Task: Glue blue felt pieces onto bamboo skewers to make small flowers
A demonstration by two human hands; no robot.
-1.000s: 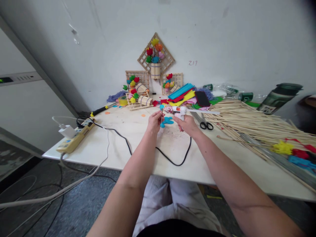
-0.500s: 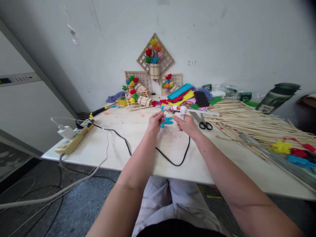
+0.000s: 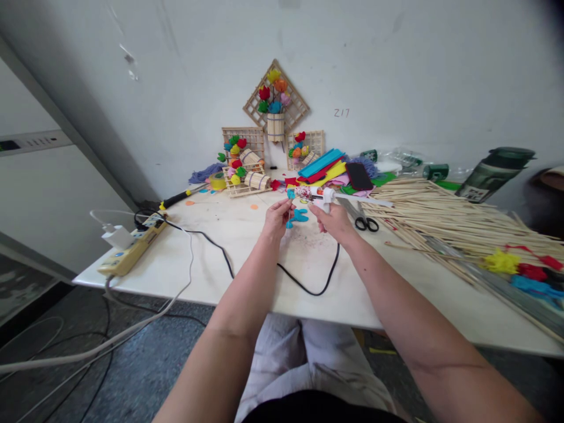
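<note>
Between its fingertips my left hand [image 3: 278, 218] pinches a thin stick topped by a small blue felt flower [image 3: 291, 194]. My right hand [image 3: 333, 220] is wrapped round the handle of a white hot glue gun [image 3: 326, 195], with a glue stick [image 3: 363, 200] poking out of its back. The gun's nozzle end points left, right beside the flower; whether they touch is too small to tell. Below the nozzle, blue felt pieces [image 3: 300, 215] lie on the tabletop. A black cord [image 3: 318, 294] loops on the table below my right hand.
Scissors [image 3: 366, 224] and many thin bamboo sticks [image 3: 440, 211] lie to the right. Felt sheets [image 3: 321, 164], a phone [image 3: 358, 176] and lattice panels with felt flowers [image 3: 244, 141] are at the back. A power strip [image 3: 132, 247] sits left; a dark bottle [image 3: 496, 174] leans far right.
Almost nothing differs. Both hands keep their places with the flower and the glue gun, and the view has shifted very slightly.
</note>
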